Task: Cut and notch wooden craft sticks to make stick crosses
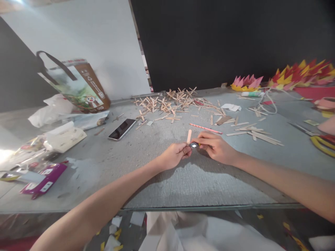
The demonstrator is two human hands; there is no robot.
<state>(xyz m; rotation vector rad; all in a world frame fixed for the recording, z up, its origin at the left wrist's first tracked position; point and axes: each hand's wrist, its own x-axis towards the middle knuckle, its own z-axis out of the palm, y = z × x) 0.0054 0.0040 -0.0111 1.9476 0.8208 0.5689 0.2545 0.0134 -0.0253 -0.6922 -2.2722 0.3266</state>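
Observation:
Near the middle of the grey table, my left hand point(176, 154) is closed on a wooden stick point(189, 136) that points upward. My right hand point(215, 147) pinches a small dark tool point(194, 144) with a bright, shiny face and a bit of yellow at its right end. The tool's left end meets the stick at my left fingertips. A pink patterned pencil point(205, 128) lies just beyond my right hand. Behind it is a heap of crossed wooden sticks point(163, 104), and loose sticks point(261, 136) lie to the right.
A phone point(122, 129) lies left of my hands. Farther left are a carrier bag point(78, 85), plastic wrappings and a purple packet point(45, 181). At the right are yellow-handled scissors point(320, 144), a white cable and paper flowers point(246, 83). The table's edge point(209, 207) runs below my forearms.

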